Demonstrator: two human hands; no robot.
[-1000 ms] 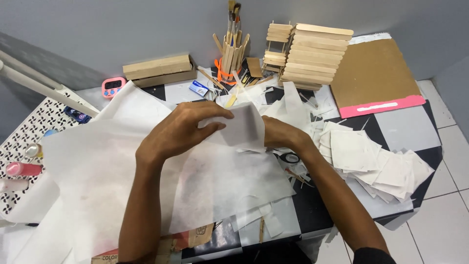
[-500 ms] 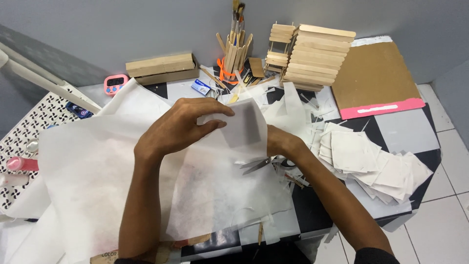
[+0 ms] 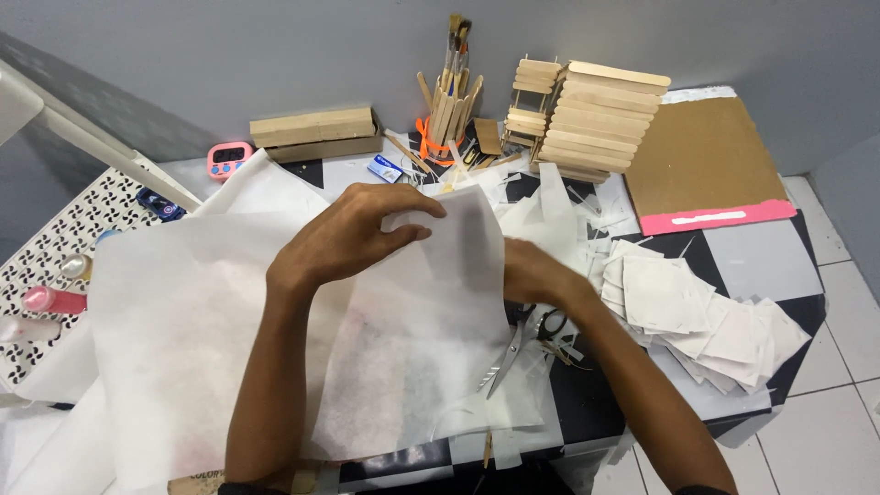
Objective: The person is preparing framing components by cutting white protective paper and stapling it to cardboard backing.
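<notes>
My left hand (image 3: 353,240) pinches the top edge of a white translucent paper sheet (image 3: 431,330) and holds it up over the table. Behind that sheet's right edge, my right hand (image 3: 532,273) is partly hidden and grips the same sheet. A pair of scissors (image 3: 522,339) lies on the table just below my right wrist, blades pointing down-left. A larger white sheet (image 3: 174,312) spreads under my left forearm.
A pile of cut white paper squares (image 3: 697,312) lies at the right. At the back stand a craft-stick house (image 3: 587,119), a stick holder with brushes (image 3: 451,101), a wooden block (image 3: 316,133), a pink timer (image 3: 229,158) and brown cardboard (image 3: 706,156). A white perforated rack (image 3: 64,247) is at the left.
The sheet has been lifted and spread wider between my hands. The scissors now lie uncovered on the table below my right wrist.
</notes>
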